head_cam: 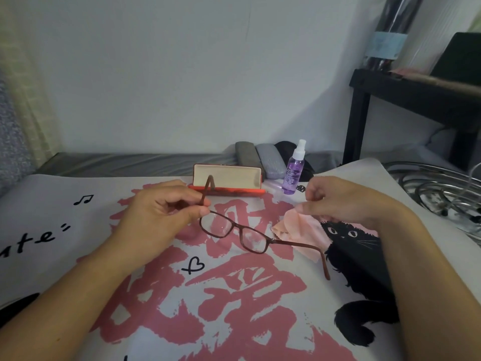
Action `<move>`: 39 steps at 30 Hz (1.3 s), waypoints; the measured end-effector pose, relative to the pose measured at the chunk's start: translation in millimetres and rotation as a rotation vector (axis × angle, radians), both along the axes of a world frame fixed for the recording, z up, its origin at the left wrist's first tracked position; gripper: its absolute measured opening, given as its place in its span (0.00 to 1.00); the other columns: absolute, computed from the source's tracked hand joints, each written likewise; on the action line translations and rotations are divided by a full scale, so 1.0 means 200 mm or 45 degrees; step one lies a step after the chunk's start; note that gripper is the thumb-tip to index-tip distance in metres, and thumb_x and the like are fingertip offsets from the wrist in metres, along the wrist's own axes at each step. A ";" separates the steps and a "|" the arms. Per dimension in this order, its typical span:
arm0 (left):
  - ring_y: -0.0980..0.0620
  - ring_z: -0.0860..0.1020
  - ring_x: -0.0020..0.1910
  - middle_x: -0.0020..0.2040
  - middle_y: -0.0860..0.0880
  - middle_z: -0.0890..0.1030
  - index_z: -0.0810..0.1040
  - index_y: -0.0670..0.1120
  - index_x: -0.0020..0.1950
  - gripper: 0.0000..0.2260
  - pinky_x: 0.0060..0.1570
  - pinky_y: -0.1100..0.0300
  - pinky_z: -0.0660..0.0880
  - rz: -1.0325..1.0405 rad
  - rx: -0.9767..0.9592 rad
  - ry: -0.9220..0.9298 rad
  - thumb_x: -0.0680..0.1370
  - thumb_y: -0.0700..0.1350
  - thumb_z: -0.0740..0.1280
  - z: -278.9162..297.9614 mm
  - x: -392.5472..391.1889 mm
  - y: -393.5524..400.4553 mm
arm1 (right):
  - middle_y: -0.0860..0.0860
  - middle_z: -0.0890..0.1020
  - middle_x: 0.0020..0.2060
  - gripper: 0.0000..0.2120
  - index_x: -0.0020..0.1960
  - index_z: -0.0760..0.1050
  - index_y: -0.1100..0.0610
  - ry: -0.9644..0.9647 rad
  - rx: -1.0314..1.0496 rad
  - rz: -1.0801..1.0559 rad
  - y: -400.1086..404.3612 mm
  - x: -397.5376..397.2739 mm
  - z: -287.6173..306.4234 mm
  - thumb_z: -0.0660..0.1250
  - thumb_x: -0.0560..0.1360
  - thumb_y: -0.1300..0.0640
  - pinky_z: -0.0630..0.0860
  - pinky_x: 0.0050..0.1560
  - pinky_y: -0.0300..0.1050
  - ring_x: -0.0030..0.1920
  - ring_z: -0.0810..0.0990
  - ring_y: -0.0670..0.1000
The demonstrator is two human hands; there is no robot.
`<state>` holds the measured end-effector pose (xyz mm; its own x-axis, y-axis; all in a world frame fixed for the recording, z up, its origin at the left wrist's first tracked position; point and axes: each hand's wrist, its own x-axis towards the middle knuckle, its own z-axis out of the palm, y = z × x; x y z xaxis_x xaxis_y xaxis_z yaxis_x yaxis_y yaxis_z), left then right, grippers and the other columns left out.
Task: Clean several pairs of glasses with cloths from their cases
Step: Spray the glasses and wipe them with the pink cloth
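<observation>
**A:** Nearest the camera, what lies around the hands?

**B:** Two bare forearms reach in from the lower corners over a printed cloth [234, 308] with pink brush characters and a black cat. Between the forearms the print lies flat and bare. The cloth's right edge runs just outside the right wrist, with coiled metal wire [437, 188] beyond it.

**A:** And the hands themselves?

**B:** The left hand [161, 212] is turned knuckles-up, thumb and forefinger pinching the glasses [234, 233] at the hinge corner of the frame. The right hand [335, 201], fingers curled, pinches a peach cleaning cloth [302, 230], which droops from its fingertips onto the print.

**A:** How do the glasses sit?

**B:** They hang between the two hands, lifted off the print as far as can be told. The brown frame's long axis runs from the left fingertips down toward the right forearm. One temple rises up past the left hand; the other trails toward the camera beneath the peach cloth.

**A:** Farther back?

**B:** Just beyond the left fingertips stands an open red case [226, 181], lid upright. Beyond the right hand is a purple spray bottle [295, 170], upright, with closed cases [257, 160] behind it near the wall [182, 74]. A black table [406, 95] stands far right.
</observation>
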<state>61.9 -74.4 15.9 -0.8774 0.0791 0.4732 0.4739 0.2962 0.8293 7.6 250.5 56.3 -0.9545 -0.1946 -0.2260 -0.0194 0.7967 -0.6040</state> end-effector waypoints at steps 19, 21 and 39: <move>0.55 0.84 0.44 0.44 0.53 0.86 0.87 0.58 0.43 0.07 0.45 0.60 0.81 -0.042 0.092 0.054 0.69 0.47 0.76 0.04 0.04 0.04 | 0.40 0.70 0.26 0.12 0.43 0.72 0.57 0.668 -0.719 -0.110 -0.31 0.06 0.07 0.63 0.83 0.52 0.63 0.29 0.31 0.26 0.66 0.39; 0.55 0.83 0.45 0.44 0.54 0.86 0.87 0.56 0.43 0.06 0.47 0.63 0.79 -0.071 0.077 0.057 0.69 0.46 0.76 0.03 0.04 0.05 | 0.41 0.70 0.27 0.12 0.43 0.72 0.57 0.700 -0.669 -0.019 -0.39 0.09 0.06 0.63 0.83 0.53 0.63 0.29 0.33 0.28 0.66 0.40; 0.48 0.83 0.47 0.45 0.51 0.86 0.87 0.55 0.45 0.05 0.52 0.52 0.79 -0.050 -0.032 0.120 0.71 0.45 0.76 0.00 0.02 0.06 | 0.50 0.87 0.49 0.10 0.46 0.87 0.54 0.068 -0.905 0.496 -0.44 0.20 -0.04 0.69 0.76 0.51 0.76 0.61 0.48 0.56 0.84 0.52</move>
<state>65.9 -63.4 16.6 -0.8252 0.1257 0.5507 0.5610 0.2961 0.7730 46.7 162.4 48.5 -0.7948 -0.5948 0.1204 -0.2593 0.1535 -0.9535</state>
